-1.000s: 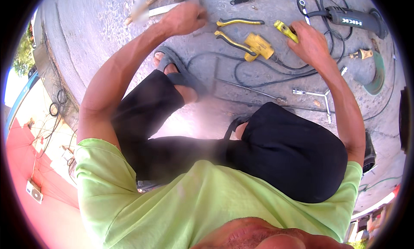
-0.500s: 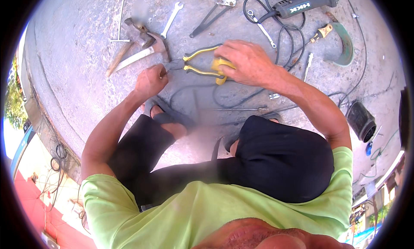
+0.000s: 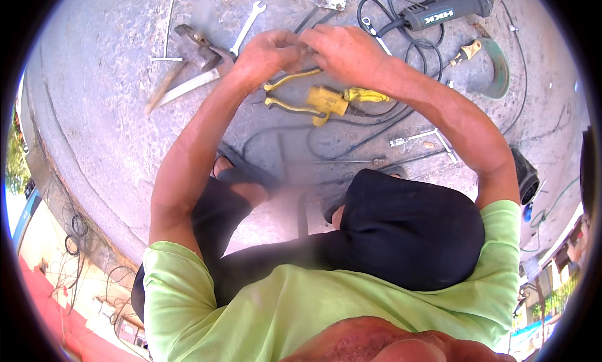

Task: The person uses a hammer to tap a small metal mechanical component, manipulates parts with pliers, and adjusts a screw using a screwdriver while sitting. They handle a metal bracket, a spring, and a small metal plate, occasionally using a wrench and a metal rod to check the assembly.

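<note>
My left hand point(image 3: 268, 56) and my right hand point(image 3: 347, 51) meet at the far middle, fingers curled and closed together. Whatever they hold is hidden. Behind them, the legs of a dark V-shaped tool point(image 3: 305, 19) with a pale end run under my fingers; I cannot tell whether they touch it. Just nearer lies a pair of pliers with yellow-and-black handles point(image 3: 291, 103), its jaws covered by my left wrist. Against the handles sits a yellow blocky thing point(image 3: 328, 100), beside a screwdriver with a yellow handle point(image 3: 367, 95).
Left of my hands lie a hammer point(image 3: 191, 87), another hammer-like tool point(image 3: 197, 46), an open-ended wrench point(image 3: 249, 27) and a T-shaped rod point(image 3: 167, 32). An angle grinder point(image 3: 445, 10) with a looping cord is far right, near a curved green guard point(image 3: 500, 70) and a metal T-handle tool point(image 3: 442, 139).
My left hand has moved right and away from me, off the pliers' tip. My right hand has left the yellow thing and come left to meet it, uncovering the yellow screwdriver handle.
</note>
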A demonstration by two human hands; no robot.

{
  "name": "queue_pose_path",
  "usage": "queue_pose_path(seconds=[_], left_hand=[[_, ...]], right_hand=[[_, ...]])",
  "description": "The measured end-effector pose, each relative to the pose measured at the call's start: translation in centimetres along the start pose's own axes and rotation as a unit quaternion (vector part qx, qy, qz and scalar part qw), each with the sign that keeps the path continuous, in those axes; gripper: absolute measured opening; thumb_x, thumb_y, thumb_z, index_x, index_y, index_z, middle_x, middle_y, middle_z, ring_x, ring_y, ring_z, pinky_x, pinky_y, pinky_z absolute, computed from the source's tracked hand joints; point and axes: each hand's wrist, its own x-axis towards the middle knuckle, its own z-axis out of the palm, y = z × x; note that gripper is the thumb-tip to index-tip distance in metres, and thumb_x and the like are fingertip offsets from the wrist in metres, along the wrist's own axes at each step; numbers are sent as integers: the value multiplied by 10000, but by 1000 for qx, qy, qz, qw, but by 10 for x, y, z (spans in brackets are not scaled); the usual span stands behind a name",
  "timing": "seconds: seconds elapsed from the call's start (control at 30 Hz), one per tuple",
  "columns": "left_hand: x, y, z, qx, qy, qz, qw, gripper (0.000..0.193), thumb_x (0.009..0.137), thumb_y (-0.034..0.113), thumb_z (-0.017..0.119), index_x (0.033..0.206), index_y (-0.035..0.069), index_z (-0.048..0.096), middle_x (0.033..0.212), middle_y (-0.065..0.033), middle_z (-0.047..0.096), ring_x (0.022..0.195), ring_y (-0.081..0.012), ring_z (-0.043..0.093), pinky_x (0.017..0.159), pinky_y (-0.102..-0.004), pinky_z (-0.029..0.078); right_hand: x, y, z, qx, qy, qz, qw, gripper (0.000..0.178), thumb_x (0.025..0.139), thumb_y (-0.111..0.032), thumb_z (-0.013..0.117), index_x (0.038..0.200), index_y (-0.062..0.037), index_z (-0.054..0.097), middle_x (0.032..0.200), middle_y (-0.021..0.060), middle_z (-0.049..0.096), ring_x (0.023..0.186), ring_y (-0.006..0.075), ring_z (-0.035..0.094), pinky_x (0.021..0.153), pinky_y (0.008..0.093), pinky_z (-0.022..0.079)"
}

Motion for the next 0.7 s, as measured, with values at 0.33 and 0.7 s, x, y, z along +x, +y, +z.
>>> queue_pose_path(seconds=[0.33, 0.7], left_hand=[[62, -4, 47, 426, 262, 254, 828, 458, 786, 296, 786, 1177, 101, 649, 1123, -119, 635, 1031, -355, 638, 881, -454, 517], [81, -12, 41, 309, 297, 273, 861, 423, 782, 237, 783, 1169, 103, 674, 1071, -121, 652, 1018, -348, 647, 877, -444, 537]], right_hand=[[46, 99, -26, -22, 48, 119, 991, 226, 814, -186, 666, 954, -9, 653, 982, 230, 671, 931, 413, 658, 821, 481, 537], [52, 117, -18, 129, 75, 246, 958, 272, 811, -250, 748, 910, -4, 684, 863, 179, 704, 776, 293, 685, 716, 408, 543]])
